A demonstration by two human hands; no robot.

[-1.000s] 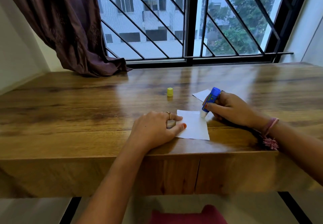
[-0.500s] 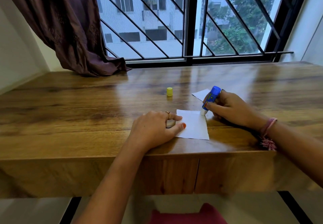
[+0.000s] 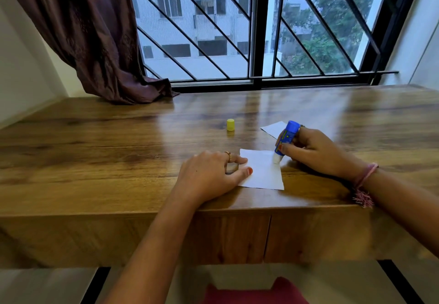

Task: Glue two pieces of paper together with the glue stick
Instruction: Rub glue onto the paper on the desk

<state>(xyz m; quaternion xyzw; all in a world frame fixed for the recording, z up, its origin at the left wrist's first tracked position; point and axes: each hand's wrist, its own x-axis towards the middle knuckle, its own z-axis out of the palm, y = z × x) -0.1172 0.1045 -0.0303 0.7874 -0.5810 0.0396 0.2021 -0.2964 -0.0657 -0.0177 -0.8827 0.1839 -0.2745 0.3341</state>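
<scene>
A small white square of paper (image 3: 262, 173) lies flat near the desk's front edge. My left hand (image 3: 209, 175) rests palm down on the paper's left edge, thumb and forefinger pinning it. My right hand (image 3: 313, 151) grips a blue glue stick (image 3: 285, 140), tilted with its white tip pressed onto the paper's upper right corner. A second white paper (image 3: 273, 129) lies just behind, partly hidden by the glue stick and my right hand. The glue stick's yellow cap (image 3: 230, 124) stands upright on the desk, farther back and to the left.
The wooden desk (image 3: 118, 161) runs wall to wall beneath a barred window (image 3: 257, 42). A dark curtain (image 3: 95, 42) hangs at the back left, its hem resting on the desk. The desk's front edge lies just below my wrists.
The glue stick's tip slid back along the paper's right edge and then came forward a little. My left hand stayed on the paper.
</scene>
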